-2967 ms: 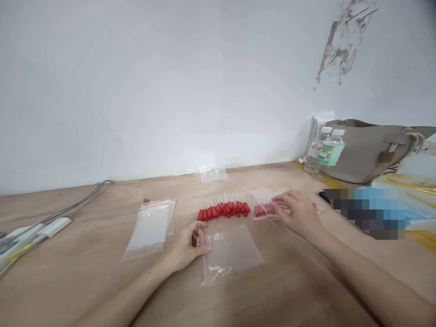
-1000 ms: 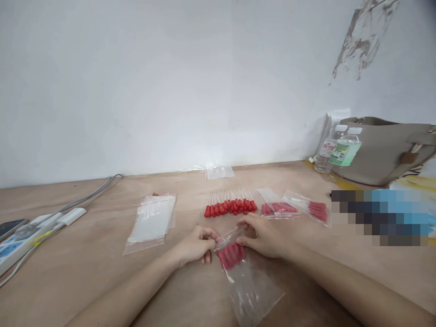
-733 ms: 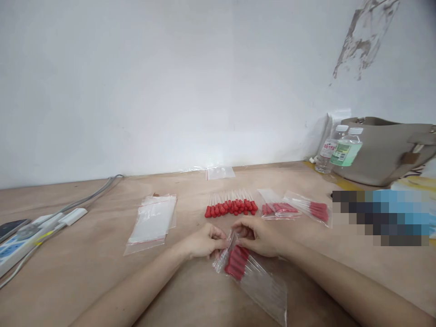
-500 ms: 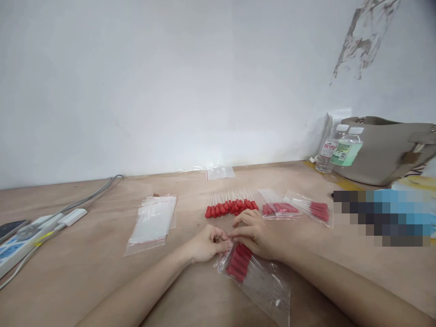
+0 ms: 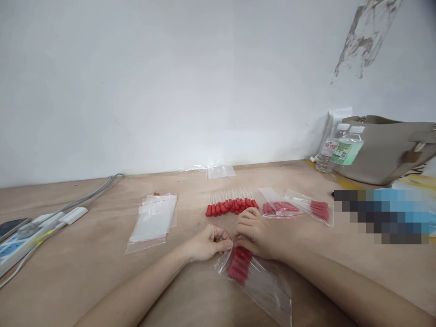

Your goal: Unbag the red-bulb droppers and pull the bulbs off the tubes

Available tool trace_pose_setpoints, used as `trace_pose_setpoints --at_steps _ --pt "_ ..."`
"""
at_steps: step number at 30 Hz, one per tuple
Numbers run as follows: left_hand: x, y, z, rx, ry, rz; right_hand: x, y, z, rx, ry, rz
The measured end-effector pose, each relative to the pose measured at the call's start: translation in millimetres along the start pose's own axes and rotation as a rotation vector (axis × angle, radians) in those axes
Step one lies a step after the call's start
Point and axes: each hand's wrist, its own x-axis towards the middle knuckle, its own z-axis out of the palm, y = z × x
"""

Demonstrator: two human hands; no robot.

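Observation:
A clear zip-lock bag [image 5: 269, 286] lies slanted at the front of the table, with several red-ended pieces [image 5: 239, 265] inside it. My left hand [image 5: 213, 244] pinches the bag's upper left edge between thumb and fingers. Close beside it, my right hand [image 5: 254, 234] is closed on the upper edge, its fingers curled and partly covering the bag. Just beyond the hands is a row of loose droppers [image 5: 231, 206] with red bulb-like ends toward me and thin pale stems pointing away.
Filled bags [image 5: 281, 206] and another filled bag [image 5: 318, 210] lie right of the row. Flat zip-lock bags [image 5: 153, 220] are stacked at left; one bag [image 5: 221, 171] lies by the wall. A power strip [image 5: 20, 250], two bottles [image 5: 347, 147] and a grey handbag [image 5: 384, 150] flank the area.
My right hand's fingers have curled in more and closed down on the bag's edge. My left hand stays nearly still, and the bag has hardly moved.

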Motion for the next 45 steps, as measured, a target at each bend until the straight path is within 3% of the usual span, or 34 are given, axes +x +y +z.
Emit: trace_pose_setpoints --at_steps 4,9,18,32,45 --pt "-2.5 6.4 0.1 0.047 -0.022 -0.006 -1.2 0.2 -1.4 0.011 -0.033 0.027" --pt "-4.4 10.8 0.7 0.077 -0.037 -0.031 -1.1 1.6 2.0 0.017 0.020 -0.029" --pt "-2.3 0.2 -0.5 0.089 -0.004 -0.053 0.0 -0.3 3.4 -0.053 0.018 -0.088" --pt "-3.7 -1.1 -0.5 0.128 0.002 -0.059 0.9 1.8 10.6 -0.049 0.159 -0.175" --pt "-5.4 0.7 -5.6 0.052 -0.039 -0.127 -1.7 4.0 14.7 -0.051 0.135 -0.141"
